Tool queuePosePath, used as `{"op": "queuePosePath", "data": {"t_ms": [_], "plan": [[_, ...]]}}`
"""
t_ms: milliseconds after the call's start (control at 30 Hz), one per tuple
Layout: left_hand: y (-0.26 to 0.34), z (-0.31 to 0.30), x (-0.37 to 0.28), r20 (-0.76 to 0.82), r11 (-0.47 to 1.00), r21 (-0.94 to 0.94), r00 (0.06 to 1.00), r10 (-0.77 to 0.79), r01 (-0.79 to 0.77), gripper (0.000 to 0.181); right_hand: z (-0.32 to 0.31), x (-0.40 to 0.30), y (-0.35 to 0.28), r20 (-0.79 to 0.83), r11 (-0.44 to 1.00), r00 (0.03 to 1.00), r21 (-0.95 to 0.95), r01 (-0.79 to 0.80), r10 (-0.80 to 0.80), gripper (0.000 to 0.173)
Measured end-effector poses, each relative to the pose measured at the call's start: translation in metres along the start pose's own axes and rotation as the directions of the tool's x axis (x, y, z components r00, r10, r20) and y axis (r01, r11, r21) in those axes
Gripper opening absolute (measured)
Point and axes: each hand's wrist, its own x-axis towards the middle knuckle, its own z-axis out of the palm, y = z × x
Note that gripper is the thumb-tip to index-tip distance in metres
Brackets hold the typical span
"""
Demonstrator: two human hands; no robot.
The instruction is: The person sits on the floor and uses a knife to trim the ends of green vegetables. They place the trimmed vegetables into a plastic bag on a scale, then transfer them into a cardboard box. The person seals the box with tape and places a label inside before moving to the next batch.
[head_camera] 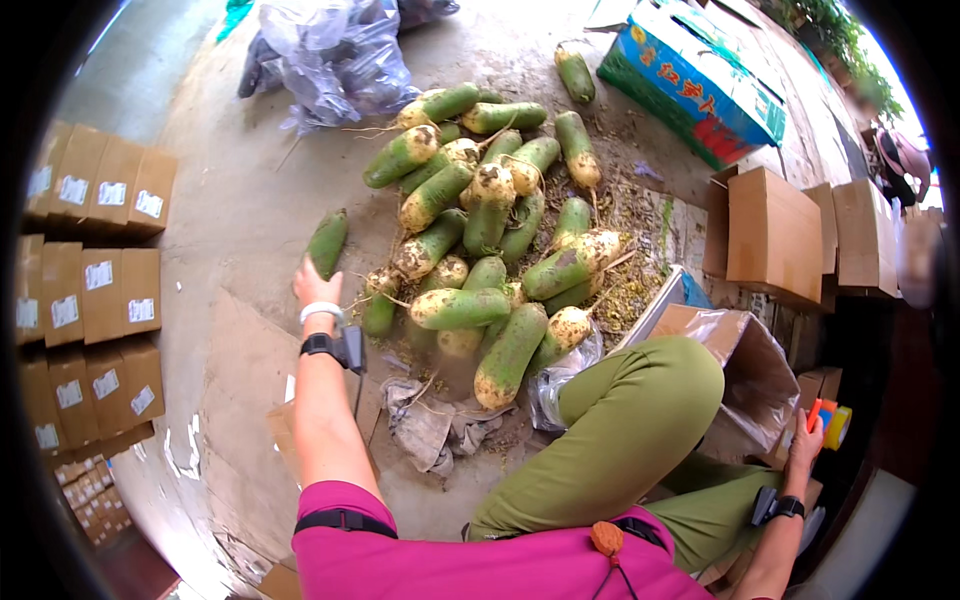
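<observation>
My left hand [316, 285] grips one end of a green radish [328, 244], to the left of the pile and apart from it. A loose heap of large green radishes [487, 206] with pale, soil-stained root ends lies on the floor before me. Far to the right, beside my knee, my right hand [804, 442] is closed around an orange object [814, 414], perhaps a tool handle; most of it is hidden. A dirty grey cloth [439, 424] lies at the near side of the heap.
A cardboard box [780, 375] with a plastic liner stands right of my knee, near a yellow tape roll [838, 428]. Labelled cartons [101, 277] are stacked at left. Plastic bags [330, 60] and a printed blue box [694, 82] lie beyond. Another person [904, 161] is far right.
</observation>
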Motion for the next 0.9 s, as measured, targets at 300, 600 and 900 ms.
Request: {"op": "queuePosePath", "data": {"t_ms": [300, 600, 900], "plan": [[-0.045, 0.025, 0.051, 0.121, 0.924, 0.289, 0.949, -0.293, 0.248, 0.097, 0.008, 0.004, -0.059, 0.053, 0.98, 0.979, 0.021, -0.198, 0.196, 0.02], [-0.026, 0.038, 0.061, 0.172, 0.991, 0.12, 0.984, 0.035, -0.056, 0.118, 0.004, 0.034, -0.053, 0.007, 0.999, 0.999, 0.025, -0.044, 0.043, 0.026], [0.043, 0.031, 0.019, 0.249, 0.995, -0.012, 0.964, -0.091, 0.097, 0.067, 0.014, 0.022, -0.086, -0.062, 0.979, 0.996, 0.189, 0.076, -0.065, 0.025]]}}
